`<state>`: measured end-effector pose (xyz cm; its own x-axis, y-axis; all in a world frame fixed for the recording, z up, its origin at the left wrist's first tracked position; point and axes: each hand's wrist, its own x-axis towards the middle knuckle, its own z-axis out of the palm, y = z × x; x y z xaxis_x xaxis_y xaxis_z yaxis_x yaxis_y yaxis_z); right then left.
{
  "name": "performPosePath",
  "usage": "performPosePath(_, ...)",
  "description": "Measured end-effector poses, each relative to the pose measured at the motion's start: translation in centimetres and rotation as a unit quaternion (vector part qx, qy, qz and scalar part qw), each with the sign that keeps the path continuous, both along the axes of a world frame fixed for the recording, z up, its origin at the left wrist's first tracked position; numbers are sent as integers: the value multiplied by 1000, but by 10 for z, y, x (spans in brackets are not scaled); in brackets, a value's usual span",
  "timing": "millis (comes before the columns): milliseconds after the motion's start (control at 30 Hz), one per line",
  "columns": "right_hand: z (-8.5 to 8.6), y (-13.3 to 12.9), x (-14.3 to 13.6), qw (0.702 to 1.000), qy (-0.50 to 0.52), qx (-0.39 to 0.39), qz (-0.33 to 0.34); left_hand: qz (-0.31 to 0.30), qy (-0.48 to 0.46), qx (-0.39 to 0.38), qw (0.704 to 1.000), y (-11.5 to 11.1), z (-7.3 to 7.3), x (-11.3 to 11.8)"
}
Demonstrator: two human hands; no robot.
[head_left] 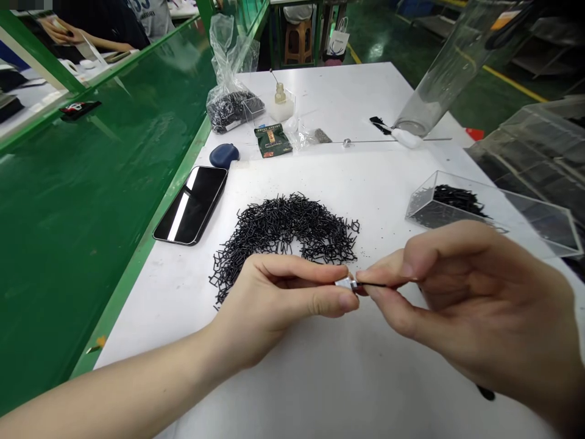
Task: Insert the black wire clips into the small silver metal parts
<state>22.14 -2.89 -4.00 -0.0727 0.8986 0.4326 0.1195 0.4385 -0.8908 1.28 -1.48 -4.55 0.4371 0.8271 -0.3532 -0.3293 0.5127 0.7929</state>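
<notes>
Between the thumb and forefinger of my left hand [283,299] is a small silvery metal piece [346,283]. My right hand [461,299] pinches a thin black stick-like part [372,285], whose end meets the metal piece. Whether that end sits inside the metal or only touches it, I cannot tell. Behind my left hand, a curved heap of small bent black pieces [292,216] lies on the white table [292,378]. Beyond my right hand stands a clear plastic box [423,204] holding more thin black pieces [459,200].
A phone [192,204] and a dark blue case [223,155] lie at the left. Farther back are a bag of black pieces [233,110], a small bottle [280,94], a green packet [273,141], a thin rod [311,142] and a tall clear cylinder [445,73]. Another person's hand [61,30] shows top left.
</notes>
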Motion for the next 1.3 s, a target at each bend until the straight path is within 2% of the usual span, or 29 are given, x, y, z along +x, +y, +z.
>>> performPosePath(633,-7,-2,5,999,-30,20,34,-2,9,11,1000,-1,1,-1)
performPosePath(833,-7,-2,6,999,-27,31,17,1,-11,18,1000,-1,1,-1)
performPosePath(1067,-9,1,4,998,-32,36,30,-5,-25,21,999,0,0,-1)
performPosePath(1200,-4,-1,2,999,-19,28,-21,5,-6,35,999,0,-1,-1)
performPosePath(1300,-1,1,3,996,36,-3,-77,20,39,101,994,-3,-1,-1)
